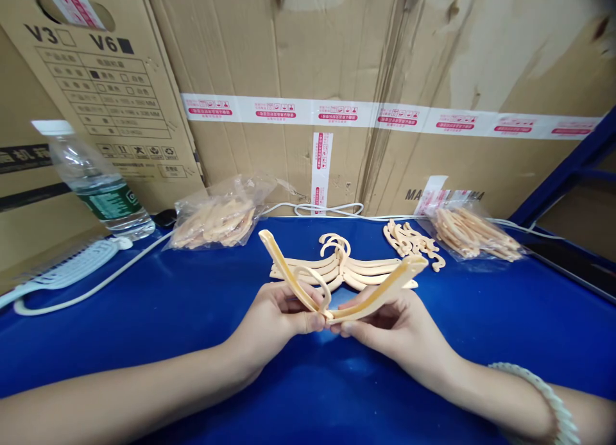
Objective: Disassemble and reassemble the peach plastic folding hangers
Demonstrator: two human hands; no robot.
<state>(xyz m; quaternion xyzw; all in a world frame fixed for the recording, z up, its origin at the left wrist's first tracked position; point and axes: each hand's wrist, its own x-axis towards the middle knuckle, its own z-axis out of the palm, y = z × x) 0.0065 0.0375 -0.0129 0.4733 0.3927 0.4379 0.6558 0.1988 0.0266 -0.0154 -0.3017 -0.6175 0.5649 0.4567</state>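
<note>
Between my two hands is a beige plastic clothes hanger [380, 299], its two arms slanting up and outward from a central joint and its curved hook rising near the middle. My left hand [276, 317] pinches the left arm close to the joint. On the other side, my right hand [399, 323] grips the right arm near the same joint. Just beyond lies a stack of hangers [344, 265] with their hooks pointing away from me, partly covered by the held one. Loose hooks [411, 242] are heaped to the right of the stack.
Clear bags of beige hanger parts lie at the back left [219, 220] and back right [474, 232]. A water bottle [106, 188] and a pale hairbrush [72, 268] are on the left. A white cable [332, 209] runs along cardboard boxes [289, 54] behind the blue table [317, 394].
</note>
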